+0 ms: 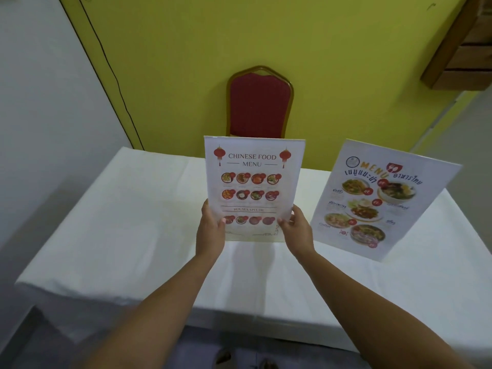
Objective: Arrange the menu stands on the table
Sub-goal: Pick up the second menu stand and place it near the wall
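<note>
The Chinese food menu stand (253,179), a clear upright sheet with red lanterns and small dish photos, is in the middle of the table (111,235), facing me. My left hand (211,230) grips its lower left edge and my right hand (295,230) grips its lower right edge. Whether its base touches the cloth I cannot tell. A second menu stand (380,201), with Thai lettering and larger dish photos, stands on the right of the table, tilted and apart from my hands.
The table is covered with a white cloth. A red padded chair (259,102) with a gold frame stands behind its far edge against a yellow wall. A black cable (114,75) runs down the wall at left. Wooden shelving (468,49) hangs at upper right.
</note>
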